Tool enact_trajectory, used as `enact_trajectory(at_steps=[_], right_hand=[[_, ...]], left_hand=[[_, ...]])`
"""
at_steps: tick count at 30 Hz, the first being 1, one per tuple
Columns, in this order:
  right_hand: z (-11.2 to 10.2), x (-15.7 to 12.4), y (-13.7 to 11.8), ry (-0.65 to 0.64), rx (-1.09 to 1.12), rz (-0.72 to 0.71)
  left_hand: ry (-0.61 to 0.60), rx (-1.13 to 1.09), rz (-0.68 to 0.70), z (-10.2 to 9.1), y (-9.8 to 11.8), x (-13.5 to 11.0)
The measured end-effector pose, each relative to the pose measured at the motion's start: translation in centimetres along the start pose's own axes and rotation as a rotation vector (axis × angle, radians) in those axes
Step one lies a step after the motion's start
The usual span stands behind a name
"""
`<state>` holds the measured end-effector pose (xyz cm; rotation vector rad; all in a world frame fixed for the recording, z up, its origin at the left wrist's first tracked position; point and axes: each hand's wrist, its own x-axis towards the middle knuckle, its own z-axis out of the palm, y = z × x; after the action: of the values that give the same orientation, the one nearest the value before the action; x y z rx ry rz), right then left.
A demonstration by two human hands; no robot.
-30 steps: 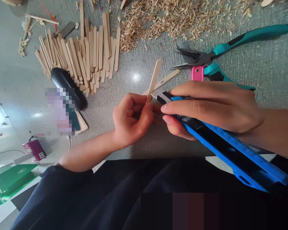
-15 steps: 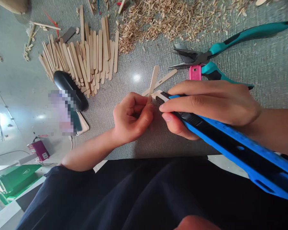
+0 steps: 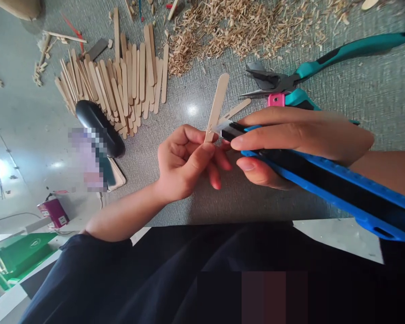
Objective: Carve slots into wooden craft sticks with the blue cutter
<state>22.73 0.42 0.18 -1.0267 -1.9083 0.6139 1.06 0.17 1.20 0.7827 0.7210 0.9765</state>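
Note:
My left hand [image 3: 189,162] pinches the lower end of a wooden popsicle stick [image 3: 219,96], its rounded end pointing up and away from me. Two fingers of that hand stick out below the pinch. In my right hand [image 3: 290,144] is a large blue and black utility knife [image 3: 330,184], fingers wrapped along its body. The blade tip meets the popsicle stick just above my left thumb, where a small mark shows. A second popsicle stick [image 3: 238,108] lies on the table behind, partly covered by the held one and the knife.
Green-handled pliers [image 3: 290,83] lie beyond my right hand. Wood shavings [image 3: 222,31] are heaped at the back. A pile of popsicle sticks [image 3: 131,76] spreads at the left, beside a black glossy case [image 3: 99,128] and a phone [image 3: 116,173]. A loose metal blade [image 3: 97,48] rests near the pile.
The held popsicle stick has risen toward the camera and shows larger. My left fingers have spread below it. The knife has turned flatter, its blade now plainly against the stick.

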Motion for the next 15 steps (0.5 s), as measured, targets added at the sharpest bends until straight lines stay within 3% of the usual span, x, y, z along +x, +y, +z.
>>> enact_trajectory(at_steps=[3, 7, 10, 15], right_hand=[[0.4, 0.2, 0.2, 0.067, 0.033, -0.116], [0.4, 0.5, 0.2, -0.034, 0.145, -0.002], [0.8, 0.8, 0.6, 0.035, 0.270, -0.023], [0.7, 1.3, 0.8, 0.107, 0.153, -0.120]], left_hand=[[0.011, -0.009, -0.034, -0.3, -0.2, 0.3], [0.000, -0.035, -0.079, -0.6, -0.3, 0.5], [-0.019, -0.052, -0.105, -0.5, -0.2, 0.5], [0.054, -0.002, -0.076, -0.5, -0.5, 0.4]])
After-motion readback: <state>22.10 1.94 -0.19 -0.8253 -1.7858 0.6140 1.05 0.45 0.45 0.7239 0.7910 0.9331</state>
